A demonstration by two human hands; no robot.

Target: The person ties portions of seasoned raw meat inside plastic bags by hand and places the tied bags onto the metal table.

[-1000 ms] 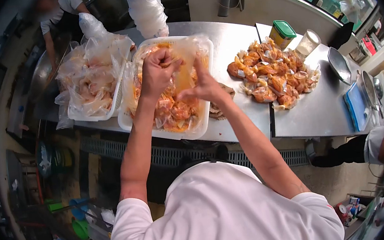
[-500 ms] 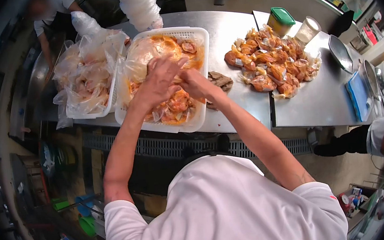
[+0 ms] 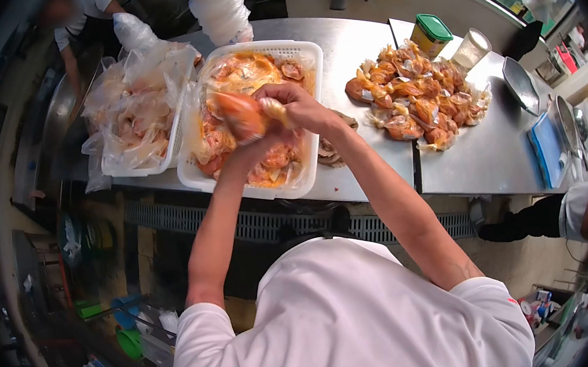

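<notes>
Above a white basket [image 3: 316, 59] lined with clear plastic and filled with orange-coated meat, a bag of orange meat [image 3: 240, 116] hangs blurred in the air. My right hand [image 3: 293, 105] is closed on the bag's gathered neck, at its right side. Under the bag, my left hand [image 3: 268, 143] is mostly hidden by the bag and smeared by motion, so its fingers cannot be made out. To the right, a pile of similar knotted bags [image 3: 421, 98] lies on the steel table [image 3: 371, 172]. A brownish cloth [image 3: 330, 152] sits against the basket's right side.
Left of the basket stands another white tray [image 3: 139, 172] heaped with bagged pale meat. A stack of clear bags [image 3: 218, 9], a green-lidded tub [image 3: 430, 34], a jar [image 3: 471, 48] and a dark dish [image 3: 521, 84] are behind and right. People stand at far left and right.
The hands were apart over the basket, then together above a large pale bag. Now an orange-filled bag is lifted and gripped at its neck by my right hand, with my left hand beneath.
</notes>
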